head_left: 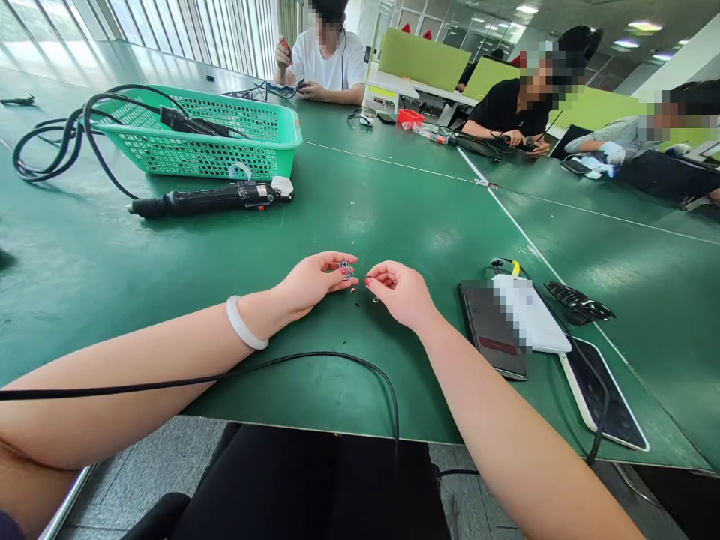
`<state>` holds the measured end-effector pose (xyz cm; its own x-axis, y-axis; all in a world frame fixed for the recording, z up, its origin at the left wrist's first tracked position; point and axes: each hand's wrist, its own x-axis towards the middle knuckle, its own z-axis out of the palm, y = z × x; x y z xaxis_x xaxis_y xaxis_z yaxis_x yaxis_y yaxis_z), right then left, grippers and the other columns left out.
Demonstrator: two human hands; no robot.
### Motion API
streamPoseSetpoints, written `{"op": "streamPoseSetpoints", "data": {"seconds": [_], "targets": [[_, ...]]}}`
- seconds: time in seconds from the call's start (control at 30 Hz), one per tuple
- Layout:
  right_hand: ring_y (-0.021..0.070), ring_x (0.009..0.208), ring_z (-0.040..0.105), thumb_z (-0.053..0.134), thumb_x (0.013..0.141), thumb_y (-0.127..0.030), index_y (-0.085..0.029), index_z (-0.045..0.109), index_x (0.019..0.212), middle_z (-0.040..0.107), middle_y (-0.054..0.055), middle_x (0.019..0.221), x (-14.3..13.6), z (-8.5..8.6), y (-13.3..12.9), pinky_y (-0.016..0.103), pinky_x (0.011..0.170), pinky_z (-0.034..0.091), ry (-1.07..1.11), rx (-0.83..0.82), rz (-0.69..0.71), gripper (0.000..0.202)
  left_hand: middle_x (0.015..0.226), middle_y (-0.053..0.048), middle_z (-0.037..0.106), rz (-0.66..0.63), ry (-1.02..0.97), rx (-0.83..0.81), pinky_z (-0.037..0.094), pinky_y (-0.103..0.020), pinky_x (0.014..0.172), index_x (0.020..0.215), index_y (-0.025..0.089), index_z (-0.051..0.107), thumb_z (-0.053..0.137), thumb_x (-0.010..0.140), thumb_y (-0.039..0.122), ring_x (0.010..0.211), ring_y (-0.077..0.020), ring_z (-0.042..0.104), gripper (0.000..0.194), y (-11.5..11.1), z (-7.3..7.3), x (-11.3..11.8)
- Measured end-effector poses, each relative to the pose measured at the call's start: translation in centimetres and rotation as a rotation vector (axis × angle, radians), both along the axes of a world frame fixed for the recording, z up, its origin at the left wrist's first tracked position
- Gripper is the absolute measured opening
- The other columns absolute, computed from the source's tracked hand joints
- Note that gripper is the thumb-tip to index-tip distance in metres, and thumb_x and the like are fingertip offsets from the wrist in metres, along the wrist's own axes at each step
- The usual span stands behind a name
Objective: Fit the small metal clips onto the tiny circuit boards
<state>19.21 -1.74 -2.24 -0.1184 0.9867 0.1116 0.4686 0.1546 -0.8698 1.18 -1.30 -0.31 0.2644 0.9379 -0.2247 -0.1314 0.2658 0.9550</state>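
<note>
My left hand [316, 283] is closed on a small metallic part [345, 268], held between thumb and fingers just above the green table [315, 390]. The part is too small to name. Close by on the right, my right hand [400, 291] has its thumb and index finger pinched together. Whatever lies in that pinch is hidden; a tiny shiny bit [376, 299] shows just below the fingers. A gap separates the two hands. Small dark specks [356, 304] lie on the table between them.
A black electric screwdriver [208, 199] lies before a green plastic basket [214, 135] holding black cabled gear. At right are a dark case [489, 330], a white power bank [532, 315], a phone [604, 390] and a black claw clip [579, 302]. A black cable [315, 354] crosses my left forearm. Several people sit opposite.
</note>
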Motion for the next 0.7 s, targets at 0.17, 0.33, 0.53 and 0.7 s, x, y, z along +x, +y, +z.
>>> {"op": "streamPoseSetpoints", "data": {"seconds": [0.17, 0.33, 0.53, 0.7], "targets": [[0.0117, 0.064, 0.057, 0.065, 0.074, -0.036, -0.02, 0.059, 0.081, 0.066, 0.001, 0.074, 0.3, 0.5, -0.3, 0.026, 0.061, 0.045, 0.238, -0.062, 0.052, 0.019, 0.108, -0.009, 0.063, -0.066, -0.014, 0.047, 0.043, -0.036, 0.103, 0.111, 0.012, 0.061, 0.055, 0.084, 0.011, 0.095, -0.0154, 0.066, 0.028, 0.0, -0.3, -0.1], [0.0119, 0.064, 0.058, 0.067, 0.073, -0.039, -0.019, 0.061, 0.081, 0.068, 0.002, 0.075, 0.1, 0.6, -0.4, 0.026, 0.059, 0.045, 0.3, -0.072, 0.085, 0.022, 0.101, -0.01, 0.069, -0.173, -0.043, 0.068, 0.042, -0.039, 0.101, 0.114, 0.01, 0.061, 0.061, 0.074, 0.004, 0.094, -0.0158, 0.065, 0.041, -0.1, -0.4, 0.0], [0.0145, 0.067, 0.063, 0.069, 0.071, -0.041, -0.018, 0.063, 0.076, 0.068, 0.002, 0.072, -0.3, 0.5, -0.4, 0.03, 0.067, 0.049, 0.291, -0.042, 0.092, 0.025, 0.104, -0.01, 0.07, -0.272, -0.037, 0.128, 0.043, -0.04, 0.099, 0.115, 0.011, 0.061, 0.064, 0.07, 0.006, 0.094, -0.0171, 0.065, 0.045, -0.3, -0.3, 0.0], [0.0138, 0.062, 0.06, 0.068, 0.072, -0.041, -0.018, 0.062, 0.072, 0.067, 0.001, 0.067, -0.7, 0.6, -0.7, 0.029, 0.062, 0.047, 0.241, -0.025, 0.012, 0.024, 0.106, -0.01, 0.069, -0.276, -0.039, 0.147, 0.044, -0.04, 0.098, 0.117, 0.013, 0.061, 0.067, 0.069, 0.01, 0.097, -0.019, 0.065, 0.048, -0.3, -0.5, 0.0]]}}
